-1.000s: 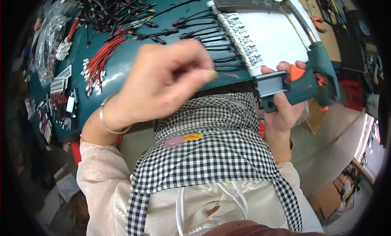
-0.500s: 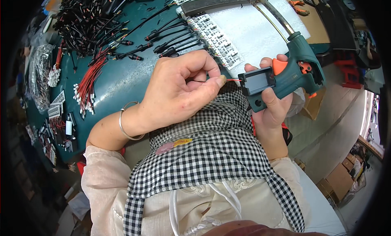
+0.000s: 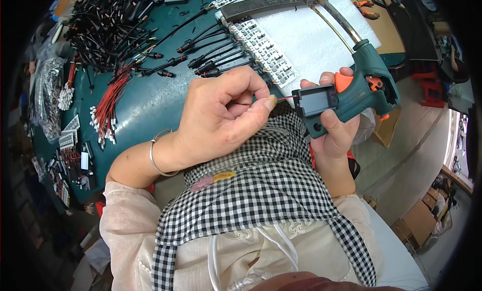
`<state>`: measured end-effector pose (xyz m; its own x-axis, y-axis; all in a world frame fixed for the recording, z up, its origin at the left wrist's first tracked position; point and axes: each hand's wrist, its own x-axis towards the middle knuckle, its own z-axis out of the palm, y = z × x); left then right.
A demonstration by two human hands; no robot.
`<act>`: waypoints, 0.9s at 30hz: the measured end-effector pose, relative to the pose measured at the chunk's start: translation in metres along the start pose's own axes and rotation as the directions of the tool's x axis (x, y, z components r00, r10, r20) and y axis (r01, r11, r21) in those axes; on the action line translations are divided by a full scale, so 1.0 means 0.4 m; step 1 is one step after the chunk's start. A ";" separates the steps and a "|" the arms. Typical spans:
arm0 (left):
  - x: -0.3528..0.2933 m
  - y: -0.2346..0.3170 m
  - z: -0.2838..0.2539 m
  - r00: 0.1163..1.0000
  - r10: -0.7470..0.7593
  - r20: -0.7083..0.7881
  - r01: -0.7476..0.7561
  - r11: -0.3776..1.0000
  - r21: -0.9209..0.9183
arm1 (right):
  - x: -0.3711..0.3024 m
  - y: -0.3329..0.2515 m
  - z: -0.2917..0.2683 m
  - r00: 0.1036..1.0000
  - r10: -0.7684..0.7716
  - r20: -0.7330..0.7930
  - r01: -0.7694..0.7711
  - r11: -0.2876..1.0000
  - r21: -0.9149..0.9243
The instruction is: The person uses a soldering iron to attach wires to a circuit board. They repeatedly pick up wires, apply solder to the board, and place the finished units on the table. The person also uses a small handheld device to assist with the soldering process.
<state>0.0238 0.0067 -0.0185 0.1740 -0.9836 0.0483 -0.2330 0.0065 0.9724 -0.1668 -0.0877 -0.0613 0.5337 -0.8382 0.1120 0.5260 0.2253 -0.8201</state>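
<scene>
The left hand point(image 3: 221, 115) tightly pinches a red wire point(image 3: 286, 98) leading to the dark, hollow box point(image 3: 316, 102) that the right hand point(image 3: 340, 130) grips alongside a green tool point(image 3: 370, 80).

Left hand point(image 3: 227, 116): thumb and forefinger pinch a red wire point(image 3: 286, 97), which reaches the left end of a small dark open housing point(image 3: 316, 101). Right hand point(image 3: 337, 135): thumb at the housing's lower edge, fingertips beyond its upper edge. 1 green tool point(image 3: 369, 70) with 1 orange trigger point(image 3: 343, 82) adjoins the housing; whether the hand also grips it is unclear. On the teal table point(image 3: 145, 127): white circuit boards point(image 3: 265, 50), black cables point(image 3: 100, 32), 1 bunch of red wires point(image 3: 116, 92) with white connectors.
</scene>
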 end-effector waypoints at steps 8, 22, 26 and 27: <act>-0.002 -0.005 0.004 1.000 -0.004 0.007 0.004 1.000 0.008 | -0.005 0.001 0.002 1.000 0.015 -0.011 -0.015 1.000 0.018; 0.002 -0.007 0.004 0.992 -0.111 0.066 0.115 0.991 -0.068 | 0.004 -0.004 -0.011 0.998 -0.052 0.039 0.056 0.995 -0.085; 0.004 -0.014 0.005 0.990 -0.120 0.077 0.125 0.990 -0.065 | 0.008 -0.008 -0.017 0.995 -0.079 0.057 0.086 0.988 -0.131; 0.004 -0.012 0.005 0.989 -0.119 0.084 0.125 0.990 -0.060 | 0.008 -0.008 -0.016 0.995 -0.082 0.054 0.089 0.987 -0.137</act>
<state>0.0232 0.0046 -0.0236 0.1197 -0.9889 -0.0875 -0.1512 -0.1053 0.9829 -0.1710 -0.0945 -0.0618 0.5233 -0.8260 0.2093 0.4756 0.0793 -0.8761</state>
